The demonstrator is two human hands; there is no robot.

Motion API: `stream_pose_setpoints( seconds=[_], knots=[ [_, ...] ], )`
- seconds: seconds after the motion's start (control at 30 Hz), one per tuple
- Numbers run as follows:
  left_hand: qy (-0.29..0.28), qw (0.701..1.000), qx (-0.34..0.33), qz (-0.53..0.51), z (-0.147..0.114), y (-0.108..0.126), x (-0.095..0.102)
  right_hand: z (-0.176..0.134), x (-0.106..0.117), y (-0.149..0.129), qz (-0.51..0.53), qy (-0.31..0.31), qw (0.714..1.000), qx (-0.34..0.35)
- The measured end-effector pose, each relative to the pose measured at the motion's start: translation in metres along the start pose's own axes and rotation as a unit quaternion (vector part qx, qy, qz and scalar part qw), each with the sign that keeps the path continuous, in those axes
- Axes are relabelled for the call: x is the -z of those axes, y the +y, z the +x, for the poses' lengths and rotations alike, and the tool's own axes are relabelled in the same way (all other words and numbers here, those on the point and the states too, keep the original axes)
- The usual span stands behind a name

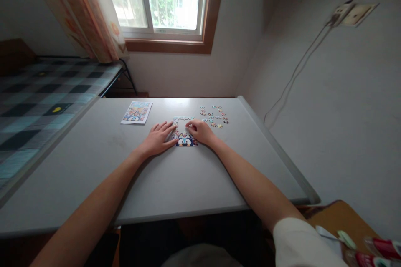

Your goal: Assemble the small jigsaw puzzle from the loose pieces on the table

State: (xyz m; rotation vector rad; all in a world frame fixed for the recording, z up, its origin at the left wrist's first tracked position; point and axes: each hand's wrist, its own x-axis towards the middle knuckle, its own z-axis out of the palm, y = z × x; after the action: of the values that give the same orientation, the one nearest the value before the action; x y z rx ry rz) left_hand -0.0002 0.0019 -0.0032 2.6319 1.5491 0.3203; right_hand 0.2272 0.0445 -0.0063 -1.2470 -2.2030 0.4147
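Note:
A partly assembled jigsaw puzzle point(184, 137) lies near the middle of the grey table point(163, 183). My left hand point(158, 138) rests flat on the table with fingers spread, its fingertips touching the puzzle's left edge. My right hand point(200, 130) sits curled on the puzzle's right side, fingertips pressing on it; whether it pinches a piece I cannot tell. Several loose puzzle pieces point(214, 117) are scattered just beyond my right hand. A colourful reference picture point(137, 112) lies flat at the far left of the table.
A bed with a checked cover point(40, 100) runs along the table's left side. A window point(159, 0) and a curtain point(90, 12) are behind. A wall point(328, 104) stands close on the right. A wooden stool point(341, 221) with small items sits at lower right.

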Motion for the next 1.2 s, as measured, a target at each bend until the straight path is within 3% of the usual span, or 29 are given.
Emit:
stream_pose_setpoints(
  seconds=[0.13, 0.3, 0.43, 0.6, 0.9, 1.2],
  knots=[
    [-0.005, 1.000, 0.005, -0.001, 0.000, 0.001, 0.002, 0.006, 0.009, 0.011, -0.023, 0.065, 0.998, 0.004],
    [-0.011, 1.000, 0.000, -0.005, 0.000, 0.001, 0.004, 0.020, 0.042, 0.038, -0.070, 0.132, 0.978, -0.144],
    [-0.010, 1.000, -0.002, -0.009, -0.001, 0.001, 0.005, 0.032, 0.065, 0.063, -0.084, 0.093, 0.966, -0.227],
    [-0.015, 1.000, 0.000, -0.010, 0.000, 0.001, 0.004, 0.042, 0.077, 0.087, -0.119, 0.029, 0.966, -0.227],
    [-0.017, 1.000, 0.000, -0.006, 0.000, 0.001, 0.005, 0.052, 0.076, 0.093, -0.150, -0.028, 0.962, -0.225],
    [-0.016, 1.000, 0.002, -0.011, 0.000, 0.002, 0.006, 0.052, 0.075, 0.098, -0.127, -0.028, 0.962, -0.239]
  ],
)
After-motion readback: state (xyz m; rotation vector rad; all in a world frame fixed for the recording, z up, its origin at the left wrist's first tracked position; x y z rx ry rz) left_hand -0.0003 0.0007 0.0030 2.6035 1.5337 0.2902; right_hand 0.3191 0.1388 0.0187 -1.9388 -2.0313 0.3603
